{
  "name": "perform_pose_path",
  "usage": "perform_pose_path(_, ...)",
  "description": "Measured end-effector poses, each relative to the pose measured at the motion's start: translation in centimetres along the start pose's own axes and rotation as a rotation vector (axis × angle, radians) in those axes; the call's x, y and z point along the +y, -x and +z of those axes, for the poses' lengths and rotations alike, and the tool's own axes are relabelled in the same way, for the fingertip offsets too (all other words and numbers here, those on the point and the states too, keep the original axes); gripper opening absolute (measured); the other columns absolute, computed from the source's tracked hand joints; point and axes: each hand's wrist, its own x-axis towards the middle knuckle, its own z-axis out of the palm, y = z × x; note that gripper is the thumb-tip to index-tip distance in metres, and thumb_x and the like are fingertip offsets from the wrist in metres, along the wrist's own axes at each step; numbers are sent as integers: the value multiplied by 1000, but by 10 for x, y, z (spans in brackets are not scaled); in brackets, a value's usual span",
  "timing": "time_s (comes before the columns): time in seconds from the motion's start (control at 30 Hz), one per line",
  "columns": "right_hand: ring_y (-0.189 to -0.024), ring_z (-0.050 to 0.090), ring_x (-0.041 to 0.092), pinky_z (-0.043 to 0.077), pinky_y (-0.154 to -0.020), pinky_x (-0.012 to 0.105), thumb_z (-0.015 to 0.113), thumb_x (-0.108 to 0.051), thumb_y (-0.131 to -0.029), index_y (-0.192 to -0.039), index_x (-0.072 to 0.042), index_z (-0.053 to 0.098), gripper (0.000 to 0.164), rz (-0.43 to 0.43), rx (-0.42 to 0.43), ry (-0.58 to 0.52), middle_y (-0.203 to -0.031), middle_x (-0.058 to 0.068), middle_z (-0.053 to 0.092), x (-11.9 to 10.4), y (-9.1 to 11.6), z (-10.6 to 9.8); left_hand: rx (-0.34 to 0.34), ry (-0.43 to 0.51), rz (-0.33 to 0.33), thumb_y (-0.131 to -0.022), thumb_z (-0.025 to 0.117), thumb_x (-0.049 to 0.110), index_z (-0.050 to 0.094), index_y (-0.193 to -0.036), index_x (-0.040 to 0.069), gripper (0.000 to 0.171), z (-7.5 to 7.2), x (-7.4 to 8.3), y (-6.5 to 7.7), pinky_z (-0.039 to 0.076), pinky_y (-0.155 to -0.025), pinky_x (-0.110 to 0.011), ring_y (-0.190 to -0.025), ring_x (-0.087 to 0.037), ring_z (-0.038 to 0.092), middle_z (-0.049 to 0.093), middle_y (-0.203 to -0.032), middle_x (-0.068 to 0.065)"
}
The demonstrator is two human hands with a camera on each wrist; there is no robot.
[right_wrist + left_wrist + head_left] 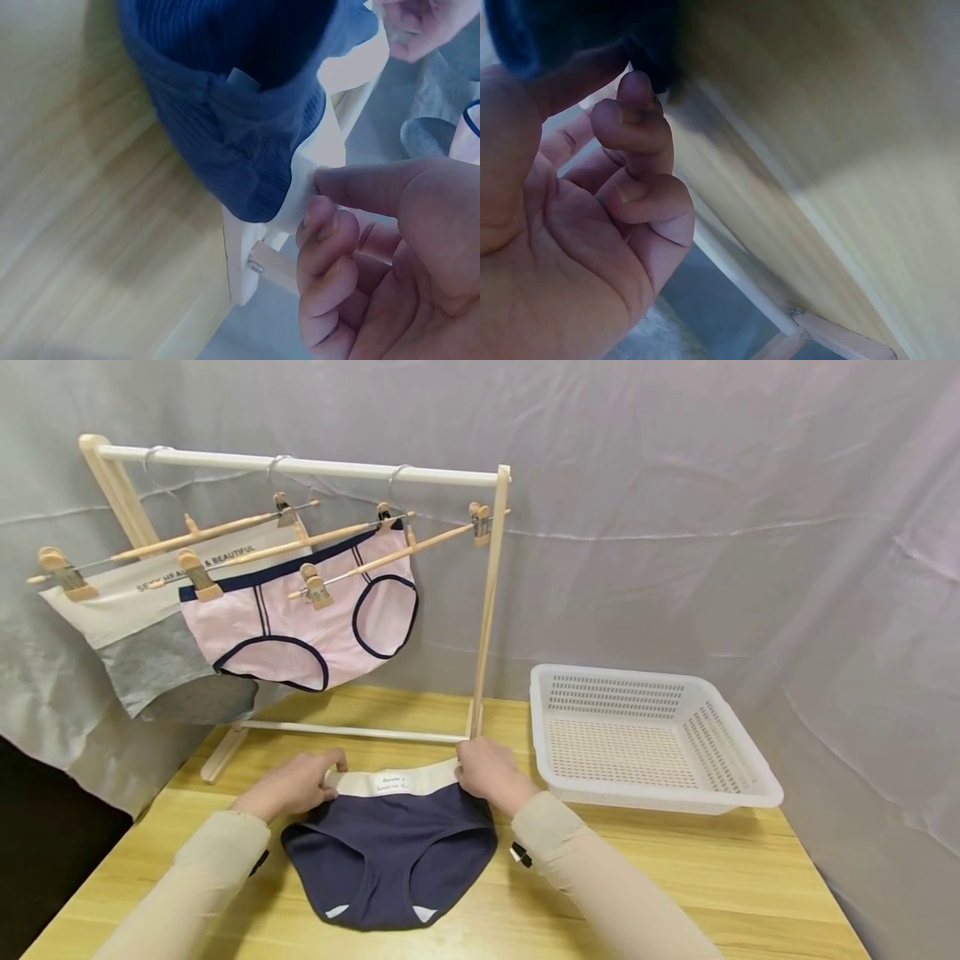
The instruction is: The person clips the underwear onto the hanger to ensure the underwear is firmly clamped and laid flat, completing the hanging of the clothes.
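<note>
A pair of navy panties (390, 843) with a cream waistband hangs spread between both hands, close over the front of the table. My left hand (296, 783) pinches the waistband's left end; in the left wrist view its fingers (649, 199) are curled beneath the navy cloth (570, 34). At the opposite end, my right hand (493, 772) grips the band between thumb and fingertips. The right wrist view shows that pinch on the cream waistband (319, 161), with the leg opening facing the camera. A printed label sits mid-band.
Behind the hands stands a wooden rack (300, 466) with several clip hangers. Pink panties (300, 618) and grey-and-cream panties (157, 643) hang from two of them; the front hanger (405, 553) bears no garment. A white plastic basket (543, 760) rests at the right.
</note>
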Motion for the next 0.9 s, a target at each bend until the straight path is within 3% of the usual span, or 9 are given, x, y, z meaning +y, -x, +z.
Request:
perform_pose_path(0.17,-81,70,27,60,-67,44,65,-12,-100,-91,-6,70,12,45,11,-38,-96,14,75,5,1,-6,39,12,31,-95,78,7,58,-97,13,21,0,-2,-2,44,-67,-35,-72,-16,52,58,-79,1)
perform_pose_path(0.27,-84,72,29,60,-69,44,64,-12,-100,-93,-5,72,13,79,15,-55,-98,15,76,8,-1,-8,137,30,57,-97,74,4,55,-90,12,22,0,-5,-5,44,-65,-35,-70,-17,52,58,-78,0)
perform_pose_path(0.4,-86,75,34,62,-68,45,67,-10,-99,-98,-3,72,9,104,65,-48,-99,17,76,10,-2,-9,254,68,26,-98,69,1,56,-102,5,14,0,-6,-9,48,-63,-38,-68,-21,59,64,-78,-5)
perform_pose_path(0.5,-82,76,35,62,-65,45,71,-12,-99,-104,-2,69,12,70,119,-52,-95,17,76,9,3,-8,266,78,-11,-101,68,3,56,-115,3,19,0,-2,-8,52,-64,-40,-70,-21,64,69,-82,-7)
perform_pose_path(0.6,-80,75,33,60,-64,43,75,-17,-99,-109,-3,68,19,-17,164,-68,-95,16,76,6,15,-7,281,53,29,-97,75,5,62,-112,3,20,0,7,1,54,-66,-41,-72,-21,66,70,-83,-6)
perform_pose_path(0.77,-75,68,20,52,-60,33,83,-27,-95,-94,-13,70,20,-173,144,-23,-88,5,71,0,44,-6,284,-72,145,-81,89,4,67,-93,13,27,3,24,31,52,-66,-37,-76,-15,63,65,-87,0)
perform_pose_path(0.9,-72,60,15,47,-60,29,91,-29,-88,-85,-15,66,29,-220,94,1,-83,0,62,2,61,-1,274,-135,79,-78,91,2,68,-96,15,32,10,21,49,53,-64,-39,-78,-19,66,64,-92,-1)
